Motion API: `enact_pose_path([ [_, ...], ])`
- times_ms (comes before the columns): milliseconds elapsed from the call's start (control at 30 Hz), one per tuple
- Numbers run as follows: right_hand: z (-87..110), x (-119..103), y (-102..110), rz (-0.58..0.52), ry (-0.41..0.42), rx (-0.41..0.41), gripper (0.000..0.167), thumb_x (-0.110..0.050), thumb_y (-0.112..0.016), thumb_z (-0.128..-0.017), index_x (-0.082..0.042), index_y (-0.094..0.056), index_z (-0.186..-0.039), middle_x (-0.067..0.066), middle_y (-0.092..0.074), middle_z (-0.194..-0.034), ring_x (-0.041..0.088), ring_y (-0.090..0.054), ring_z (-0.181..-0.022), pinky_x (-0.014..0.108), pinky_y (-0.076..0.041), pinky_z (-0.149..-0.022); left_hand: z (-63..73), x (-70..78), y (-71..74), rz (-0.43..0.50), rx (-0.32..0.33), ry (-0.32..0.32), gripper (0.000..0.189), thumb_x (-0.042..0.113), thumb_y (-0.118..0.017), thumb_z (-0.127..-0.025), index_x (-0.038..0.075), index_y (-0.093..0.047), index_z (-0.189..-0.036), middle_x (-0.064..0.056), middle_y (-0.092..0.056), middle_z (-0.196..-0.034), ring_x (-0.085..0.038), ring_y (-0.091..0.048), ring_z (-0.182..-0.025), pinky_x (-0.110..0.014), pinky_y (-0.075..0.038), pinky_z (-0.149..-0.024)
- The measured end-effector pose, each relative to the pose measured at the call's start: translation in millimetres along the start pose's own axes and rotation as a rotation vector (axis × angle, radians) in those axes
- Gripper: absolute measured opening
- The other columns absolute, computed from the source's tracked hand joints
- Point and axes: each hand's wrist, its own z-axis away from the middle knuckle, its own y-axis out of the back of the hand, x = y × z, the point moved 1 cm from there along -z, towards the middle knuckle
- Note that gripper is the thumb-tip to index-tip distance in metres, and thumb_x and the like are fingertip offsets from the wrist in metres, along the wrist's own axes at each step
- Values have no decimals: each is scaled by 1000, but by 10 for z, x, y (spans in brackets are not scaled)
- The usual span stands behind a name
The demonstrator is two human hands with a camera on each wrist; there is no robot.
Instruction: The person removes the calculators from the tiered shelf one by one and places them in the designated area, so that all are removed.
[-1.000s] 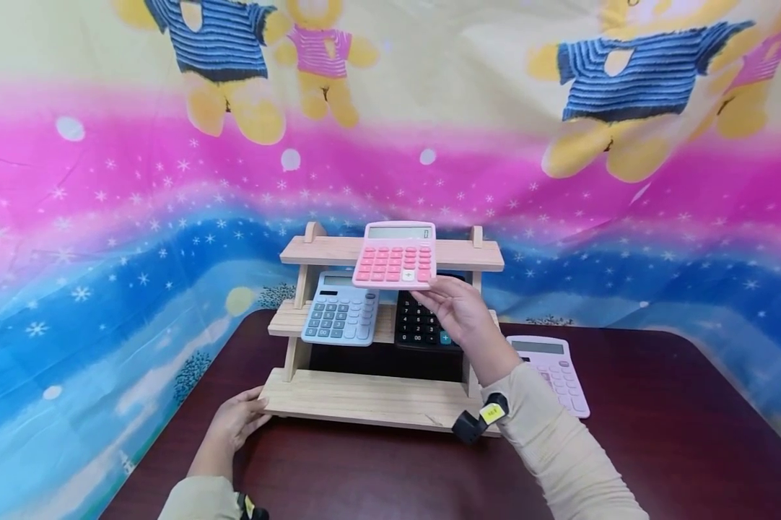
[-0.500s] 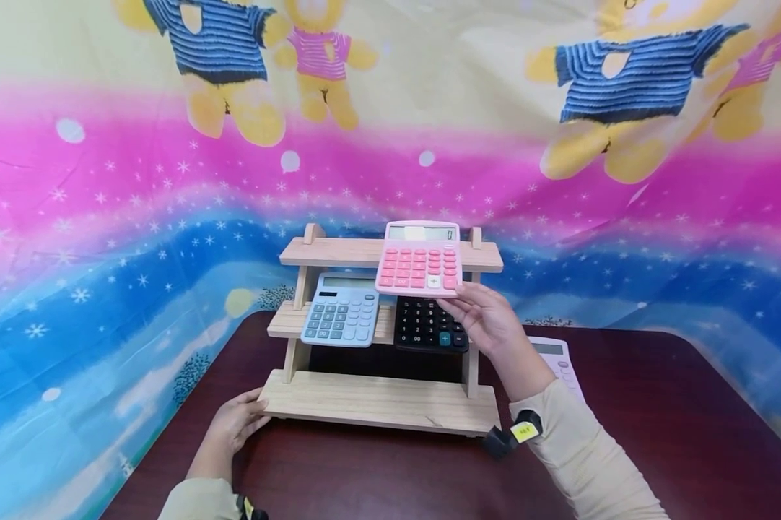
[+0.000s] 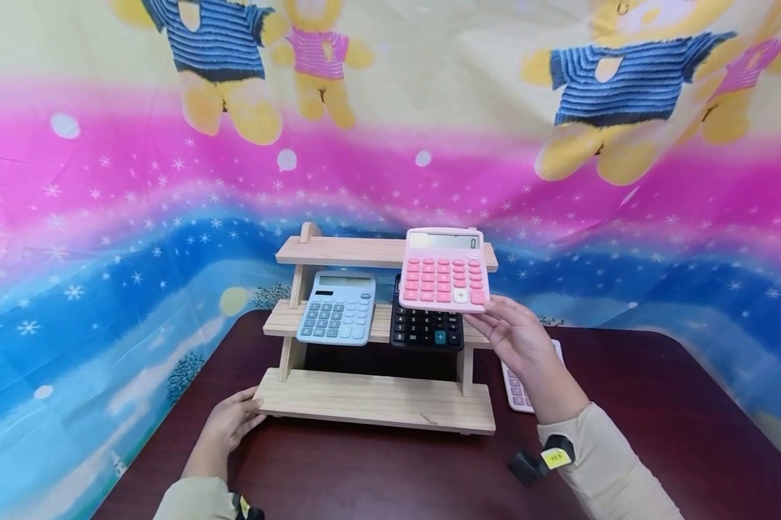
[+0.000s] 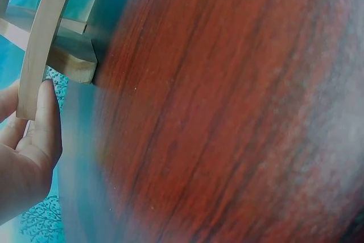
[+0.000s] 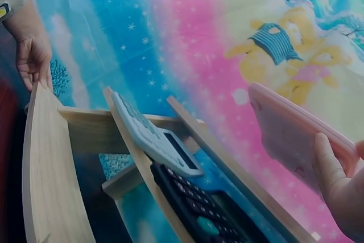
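Pink calculator — 0 on display, +; black calculator — 00, +; blue calculator, 00.

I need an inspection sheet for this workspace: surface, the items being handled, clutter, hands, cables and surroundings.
Surface: dark red-brown wood-grain table, glossy.
Job's things: three-tier pale wooden stand on the table; light blue rectangular plastic calculator and black rectangular plastic calculator on its middle tier; pink rectangular plastic calculator held up, partly hiding the black one in the head view.
Clutter: one pale rectangular plastic calculator loose on the table, partly hidden behind the right arm.
Hands: left hand grips the stand's bottom tier at its left end; right hand pinches the pink calculator near its lower right corner.
Cables: nothing seen.
Surroundings: printed pink, blue and cream backdrop with bears and snowflakes.
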Motion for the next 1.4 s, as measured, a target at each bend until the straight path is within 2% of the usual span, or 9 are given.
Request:
enact_pose_path([
  [233,136,-28,214,-74,37,-63,27,10,-35,-88,8,-61,-96,16,-58,-103,27,-55,-95,37,-44,-82,-44,-18,-28,-17,12,3,53,6,-52,-86,-7,-28,-131,-34,-27,-127,-12,-54,-82,-26,-47,-74],
  [533,269,-60,476,-149,70,-147,34,12,-27,-89,11,-60,-98,19,-57,-106,29,-53,-97,40,-42,-84,-32,29,-41,-38,7,-7,53,4,-50,-86,-9,-26,-131,-35,-26,-127,-10,-54,-80,-23,-48,-71],
  [867,454,-70,689,-138,79,-88,33,12,-27,-89,9,-58,-101,16,-56,-108,30,-53,-98,40,-42,-82,-30,69,-23,-66,17,-3,52,4,-48,-88,-9,-25,-132,-35,-27,-126,-8,-54,-77,-21,-48,-70],
  [1100,595,-81,838,-185,89,-115,37,12,-24,-90,9,-57,-106,17,-55,-111,30,-52,-100,42,-42,-83,5,68,-23,-56,8,6,52,4,-48,-88,-9,-25,-132,-35,-27,-127,-8,-54,-77,-23,-48,-71],
  [1400,742,-109,976,-202,89,-81,36,10,-23,-91,11,-56,-104,18,-56,-109,31,-52,-99,41,-42,-83,26,39,-18,-53,6,22,54,6,-50,-87,-7,-25,-133,-34,-26,-127,-8,-54,-78,-23,-48,-72],
])
